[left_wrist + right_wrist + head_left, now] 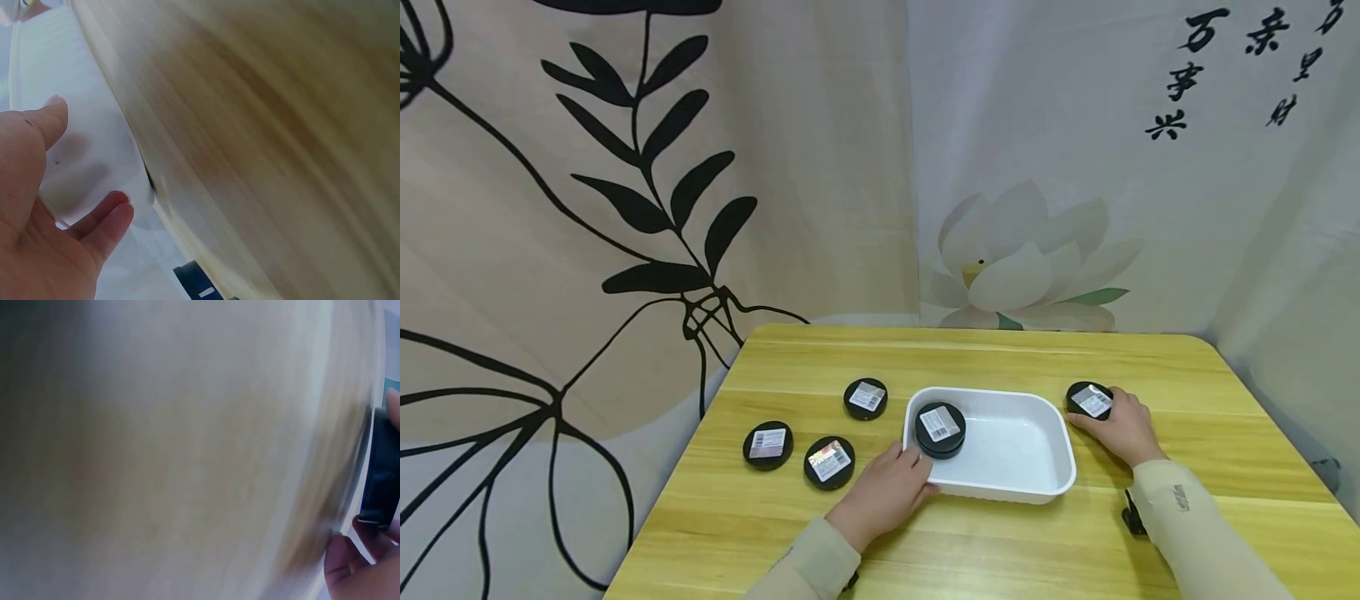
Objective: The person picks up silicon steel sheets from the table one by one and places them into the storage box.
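A white rectangular tray [1015, 442] stands mid-table with a round black labelled container [940, 425] at its left end, stacked on another. My left hand [887, 492] grips the tray's near left corner; in the left wrist view its thumb lies along the tray's outer wall [81, 106] and the fingertips bend round the corner. To the right of the tray, my right hand [1126, 429] holds another round black container [1090, 401] between thumb and fingers, label up. The right wrist view catches that container's dark side [380, 475] between the fingers at the edge.
Left of the tray, three more round black containers lie label up on the wooden table [1000, 550]: one toward the back [865, 398], one at far left [767, 445], one nearer [829, 462]. A printed curtain [820, 167] hangs behind the table.
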### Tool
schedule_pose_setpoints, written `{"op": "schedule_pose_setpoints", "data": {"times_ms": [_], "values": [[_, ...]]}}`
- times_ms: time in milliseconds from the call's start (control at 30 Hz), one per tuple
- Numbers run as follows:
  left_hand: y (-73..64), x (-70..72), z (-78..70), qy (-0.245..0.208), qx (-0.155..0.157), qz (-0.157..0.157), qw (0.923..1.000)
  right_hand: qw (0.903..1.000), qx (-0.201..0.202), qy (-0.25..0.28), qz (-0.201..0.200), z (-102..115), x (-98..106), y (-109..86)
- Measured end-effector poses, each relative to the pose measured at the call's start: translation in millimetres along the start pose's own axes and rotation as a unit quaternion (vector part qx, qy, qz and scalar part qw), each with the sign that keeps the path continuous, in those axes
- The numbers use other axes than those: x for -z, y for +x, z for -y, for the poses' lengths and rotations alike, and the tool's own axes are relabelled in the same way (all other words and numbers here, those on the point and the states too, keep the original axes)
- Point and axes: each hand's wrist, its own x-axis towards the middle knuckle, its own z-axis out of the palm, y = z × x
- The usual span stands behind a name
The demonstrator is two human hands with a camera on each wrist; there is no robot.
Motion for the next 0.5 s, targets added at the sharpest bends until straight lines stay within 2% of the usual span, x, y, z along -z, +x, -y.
{"op": "schedule_pose_setpoints", "data": {"times_ms": [500], "values": [[-0.5, 0.6, -0.4, 0.000, -0.004, -0.005, 1.0000, 0.9999, 0.008, 0.013, -0.006, 0.4, -1.9, -5.9]]}}
